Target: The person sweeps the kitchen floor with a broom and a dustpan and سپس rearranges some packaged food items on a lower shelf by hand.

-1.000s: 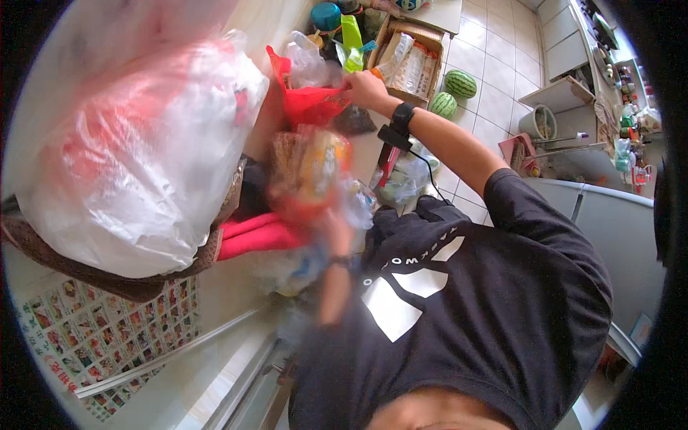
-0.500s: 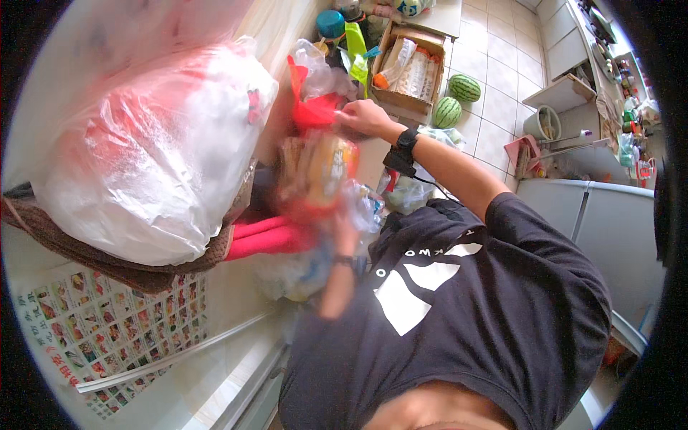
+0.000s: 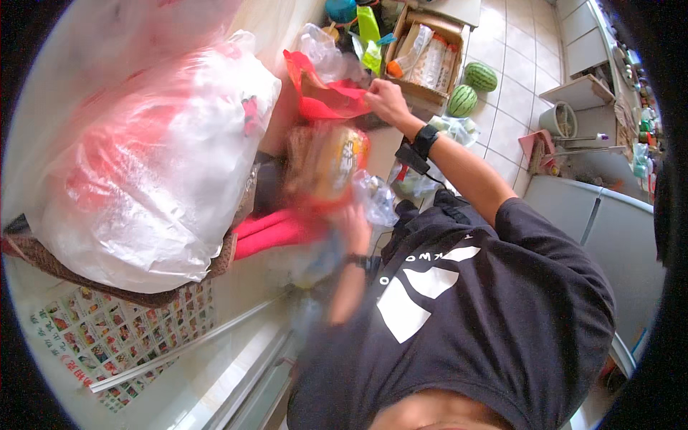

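My right hand (image 3: pixel 388 102), a dark watch on its wrist, pinches the rim of a red bag (image 3: pixel 326 100). A blurred package with a yellow and orange wrapper (image 3: pixel 337 159) hangs just below the bag; it looks like bagged food, but I cannot make out its kind. My left hand (image 3: pixel 352 226) is smeared by motion at the package's near end, its fingers not clear. A crumpled clear plastic bag (image 3: pixel 375 199) is beside that hand. Bright pink cloth (image 3: pixel 276 233) lies to the left.
A large white plastic bag (image 3: pixel 165 165) fills the left side, on a brown cloth (image 3: pixel 154 294). Beyond my right hand stand a cardboard box (image 3: pixel 424 92) of packages and two watermelons (image 3: pixel 463 101) on the tiled floor. A grey bucket (image 3: pixel 560 120) stands farther right.
The view has shifted slightly, so most things sit farther right. The red bag's rim is stretched wider by my right hand. The package stays near my left hand.
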Demonstrator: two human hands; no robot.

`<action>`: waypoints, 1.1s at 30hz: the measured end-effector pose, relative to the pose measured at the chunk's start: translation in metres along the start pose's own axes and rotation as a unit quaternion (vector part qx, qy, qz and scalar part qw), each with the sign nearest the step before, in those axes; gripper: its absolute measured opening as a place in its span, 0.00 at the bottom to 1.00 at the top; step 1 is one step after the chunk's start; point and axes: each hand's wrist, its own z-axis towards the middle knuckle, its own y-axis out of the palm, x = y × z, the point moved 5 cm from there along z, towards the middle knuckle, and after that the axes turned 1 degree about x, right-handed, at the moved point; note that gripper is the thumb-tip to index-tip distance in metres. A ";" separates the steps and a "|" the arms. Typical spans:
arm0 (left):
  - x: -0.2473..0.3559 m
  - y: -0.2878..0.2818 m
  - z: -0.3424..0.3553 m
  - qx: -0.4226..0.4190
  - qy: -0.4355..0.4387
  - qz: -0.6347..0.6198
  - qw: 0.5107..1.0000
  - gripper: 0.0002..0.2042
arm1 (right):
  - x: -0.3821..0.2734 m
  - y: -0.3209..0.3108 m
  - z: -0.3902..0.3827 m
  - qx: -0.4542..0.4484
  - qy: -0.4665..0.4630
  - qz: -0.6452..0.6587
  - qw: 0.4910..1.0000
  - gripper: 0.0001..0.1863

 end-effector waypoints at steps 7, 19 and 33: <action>-0.002 0.003 0.015 -0.029 0.006 0.061 0.998 0.15 | 0.032 -0.013 -0.001 0.025 0.021 0.067 0.997 0.15; 0.004 0.034 0.024 -0.105 -0.021 0.079 0.991 0.30 | -0.003 -0.030 -0.046 -0.307 -0.201 0.206 0.907 0.18; -0.002 0.041 0.018 0.127 -0.063 -0.069 0.987 0.28 | 0.436 -0.292 -0.271 -0.129 0.422 -0.129 0.888 0.05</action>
